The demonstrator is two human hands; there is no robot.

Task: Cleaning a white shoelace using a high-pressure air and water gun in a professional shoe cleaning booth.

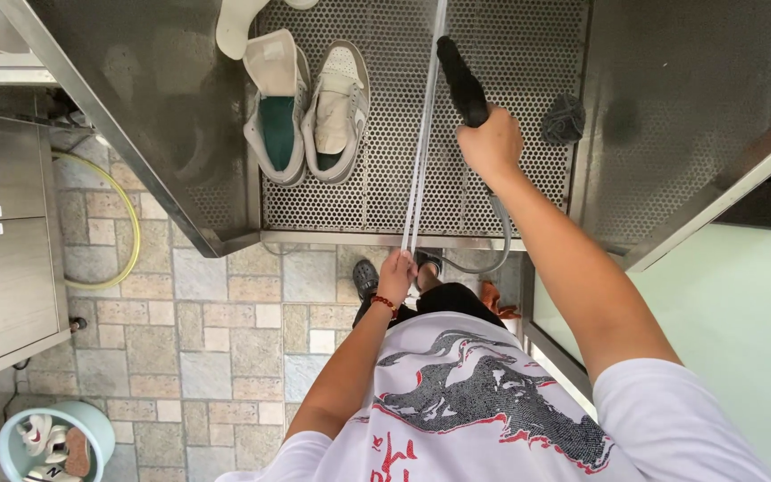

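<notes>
A black spray gun (462, 82) is gripped in the right hand (491, 145), fingers wrapped fully round the handle, nozzle pointed away over the perforated steel tray (528, 107). It's probably light but tugged a bit by the grey hose (499, 241) hanging off it below the tray's front edge, so the handle looks like the only sensible place for it to be held.

A pair of long white laces (421, 143) is pinched at the near end by the left hand (396, 277), just in front of the tray's front edge, and stretched taut across the middle of the tray. Soft, thin, likely slippery when wet, so a tight pinch is needed.

Left of the laces on the tray, two white-and-grey high-top sneakers (307, 107) are laid open, one with a green lining. Right of the gun, a dark crumpled cloth (564, 119) is left on the mesh. The tray itself looks hard, shiny and full of small holes.
</notes>
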